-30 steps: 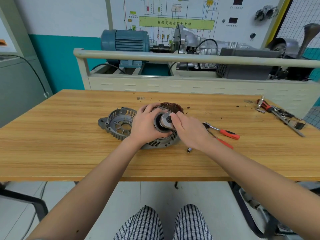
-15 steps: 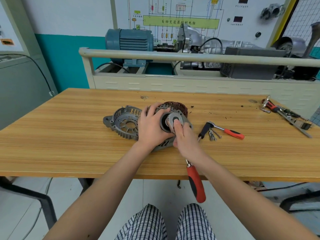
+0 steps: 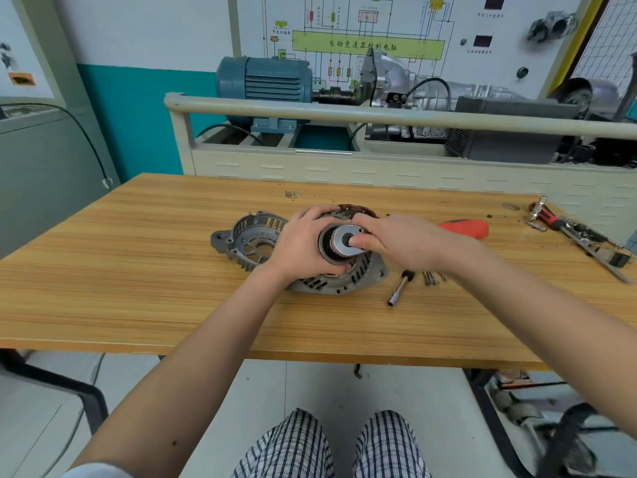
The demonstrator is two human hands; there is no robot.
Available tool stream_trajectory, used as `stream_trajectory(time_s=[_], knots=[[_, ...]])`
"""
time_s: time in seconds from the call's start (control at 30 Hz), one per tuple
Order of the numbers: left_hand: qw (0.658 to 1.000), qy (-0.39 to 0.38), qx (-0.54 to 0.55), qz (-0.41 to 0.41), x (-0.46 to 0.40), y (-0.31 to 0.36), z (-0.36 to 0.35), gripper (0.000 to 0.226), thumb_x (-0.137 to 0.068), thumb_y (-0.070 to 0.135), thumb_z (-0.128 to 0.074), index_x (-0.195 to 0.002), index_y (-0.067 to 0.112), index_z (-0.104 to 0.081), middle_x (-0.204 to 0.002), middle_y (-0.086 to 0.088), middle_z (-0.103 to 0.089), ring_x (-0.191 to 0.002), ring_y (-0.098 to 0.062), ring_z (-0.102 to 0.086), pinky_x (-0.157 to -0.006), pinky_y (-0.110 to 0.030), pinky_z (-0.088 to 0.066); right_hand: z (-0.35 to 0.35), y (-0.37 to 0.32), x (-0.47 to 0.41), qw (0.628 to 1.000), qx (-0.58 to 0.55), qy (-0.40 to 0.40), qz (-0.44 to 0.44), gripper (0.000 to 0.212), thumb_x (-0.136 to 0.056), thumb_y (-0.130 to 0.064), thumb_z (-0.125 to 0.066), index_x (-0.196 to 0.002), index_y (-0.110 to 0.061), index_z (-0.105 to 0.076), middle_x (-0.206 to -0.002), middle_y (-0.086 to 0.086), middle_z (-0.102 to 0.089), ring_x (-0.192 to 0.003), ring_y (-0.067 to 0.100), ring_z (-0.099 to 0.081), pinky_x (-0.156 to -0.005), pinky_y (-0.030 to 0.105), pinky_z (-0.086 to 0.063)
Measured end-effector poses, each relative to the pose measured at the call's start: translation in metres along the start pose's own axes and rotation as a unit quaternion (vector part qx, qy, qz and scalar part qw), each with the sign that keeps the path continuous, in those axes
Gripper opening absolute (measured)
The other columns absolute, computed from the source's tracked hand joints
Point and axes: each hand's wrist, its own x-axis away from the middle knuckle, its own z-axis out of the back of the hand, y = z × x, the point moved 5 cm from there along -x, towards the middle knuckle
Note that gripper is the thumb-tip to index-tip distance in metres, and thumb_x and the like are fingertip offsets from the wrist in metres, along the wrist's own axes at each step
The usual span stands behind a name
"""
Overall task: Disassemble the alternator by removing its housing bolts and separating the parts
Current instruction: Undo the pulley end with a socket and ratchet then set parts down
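Observation:
The alternator's front housing (image 3: 339,284) lies on the wooden table (image 3: 138,291), with copper windings (image 3: 358,210) showing behind it. Its steel pulley (image 3: 339,241) faces me. My left hand (image 3: 301,248) grips the pulley and housing from the left. Fingers of my right hand (image 3: 405,243) curl over the pulley's right side, and its thumb presses the pulley's centre. A blurred red ratchet handle (image 3: 465,229) sticks out to the right from behind that hand. A separate grey housing half (image 3: 250,243) lies just left of the alternator.
A socket extension bar (image 3: 398,289) and several small bolts (image 3: 431,277) lie right of the alternator. Red-handled pliers (image 3: 548,217) and other tools (image 3: 593,244) sit at the table's right end. A training bench with a blue motor (image 3: 265,79) stands behind.
The red ratchet handle has swung from pointing toward me over the table's front edge to pointing right. My right hand has moved to the pulley's right side; my left hand keeps its grip.

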Motion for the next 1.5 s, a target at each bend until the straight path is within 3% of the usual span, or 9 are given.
stream_trajectory(time_s=[0.3, 0.43, 0.53, 0.63, 0.73, 0.93, 1.07, 1.27, 1.5], knots=[[0.989, -0.133, -0.039, -0.061, -0.017, 0.004, 0.002, 0.080, -0.054, 0.059, -0.071, -0.122, 0.019, -0.064, -0.140, 0.002, -0.050, -0.130, -0.019, -0.043, -0.108, -0.027, -0.022, 0.024, 0.002, -0.015, 0.998, 0.011, -0.035, 0.049, 0.031, -0.099, -0.042, -0.043, -0.126, -0.034, -0.056, -0.094, -0.015, -0.062, -0.091, 0.013, -0.054, -0.082, 0.033, -0.033], [0.964, -0.221, -0.124, -0.078, -0.026, 0.010, 0.001, 0.085, -0.058, 0.054, -0.080, -0.135, 0.032, -0.052, -0.155, 0.008, -0.030, -0.148, -0.025, -0.008, -0.115, -0.062, -0.002, 0.024, 0.004, -0.012, 0.998, -0.002, -0.005, 0.060, 0.018, -0.095, -0.038, -0.055, -0.109, -0.031, -0.063, -0.093, -0.016, -0.065, -0.090, 0.004, -0.053, -0.085, 0.033, -0.025], [0.977, -0.153, -0.145, 0.011, -0.014, 0.010, 0.000, 0.103, -0.053, 0.057, -0.083, -0.143, 0.040, -0.035, -0.160, 0.008, -0.013, -0.147, -0.029, 0.005, -0.109, -0.069, 0.000, 0.017, 0.016, 0.000, 0.987, -0.149, 0.053, 0.012, 0.007, -0.090, -0.032, -0.064, -0.093, -0.027, -0.060, -0.077, -0.010, -0.059, -0.079, 0.004, -0.053, -0.077, 0.034, -0.035], [0.982, -0.038, -0.173, 0.058, 0.003, 0.014, -0.001, 0.100, -0.050, 0.063, -0.082, -0.135, 0.031, -0.042, -0.148, -0.001, -0.034, -0.138, -0.030, -0.025, -0.111, -0.057, -0.022, -0.004, 0.020, 0.015, 0.951, -0.296, 0.085, -0.041, 0.007, -0.094, -0.024, -0.059, -0.087, -0.023, -0.060, -0.075, 0.007, -0.062, -0.067, 0.010, -0.056, -0.070, 0.036, -0.045], [0.978, 0.033, -0.198, 0.055, 0.009, 0.016, -0.003, 0.090, -0.049, 0.071, -0.078, -0.117, 0.018, -0.051, -0.132, -0.002, -0.051, -0.122, -0.024, -0.047, -0.107, -0.048, -0.028, -0.026, 0.017, 0.026, 0.894, -0.418, 0.147, -0.064, 0.016, -0.098, -0.016, -0.054, -0.083, -0.016, -0.060, -0.065, -0.005, -0.060, -0.054, 0.003, -0.050, -0.055, 0.017, -0.039], [0.981, 0.087, -0.169, 0.028, 0.013, 0.021, -0.009, 0.074, -0.058, 0.062, -0.079, -0.103, 0.006, -0.061, -0.136, -0.015, -0.056, -0.129, -0.028, -0.049, -0.107, -0.048, -0.028, -0.041, 0.014, 0.027, 0.874, -0.438, 0.187, -0.100, 0.020, -0.098, -0.030, -0.053, -0.079, -0.028, -0.062, -0.050, -0.009, -0.051, -0.049, 0.008, -0.043, -0.053, 0.024, -0.029], [0.989, 0.067, -0.131, 0.025, 0.012, 0.020, -0.005, 0.067, -0.059, 0.055, -0.083, -0.101, 0.006, -0.062, -0.138, -0.017, -0.054, -0.133, -0.030, -0.046, -0.105, -0.047, -0.033, -0.032, 0.016, 0.024, 0.904, -0.394, 0.151, -0.072, 0.014, -0.097, -0.027, -0.055, -0.100, -0.029, -0.069, -0.070, 0.001, -0.064, -0.061, 0.009, -0.051, -0.064, 0.031, -0.040], [0.995, 0.024, -0.098, 0.025, 0.011, 0.021, 0.001, 0.063, -0.061, 0.050, -0.082, -0.106, 0.011, -0.061, -0.142, -0.014, -0.051, -0.139, -0.027, -0.038, -0.107, -0.047, -0.030, 0.018, 0.012, -0.002, 0.992, -0.122, 0.032, 0.023, 0.028, -0.092, -0.033, -0.060, -0.119, -0.032, -0.067, -0.095, -0.028, -0.060, -0.086, -0.015, -0.051, -0.088, 0.022, -0.036], [0.994, -0.055, -0.088, 0.026, 0.010, 0.020, 0.007, 0.070, -0.066, 0.046, -0.080, -0.125, 0.015, -0.058, -0.149, -0.011, -0.042, -0.143, -0.028, -0.028, -0.112, -0.049, -0.027, 0.043, -0.022, -0.028, 0.983, 0.084, -0.054, 0.157, 0.019, -0.088, -0.035, -0.065, -0.106, -0.040, -0.070, -0.089, -0.018, -0.061, -0.093, 0.009, -0.039, -0.095, 0.032, -0.025]])
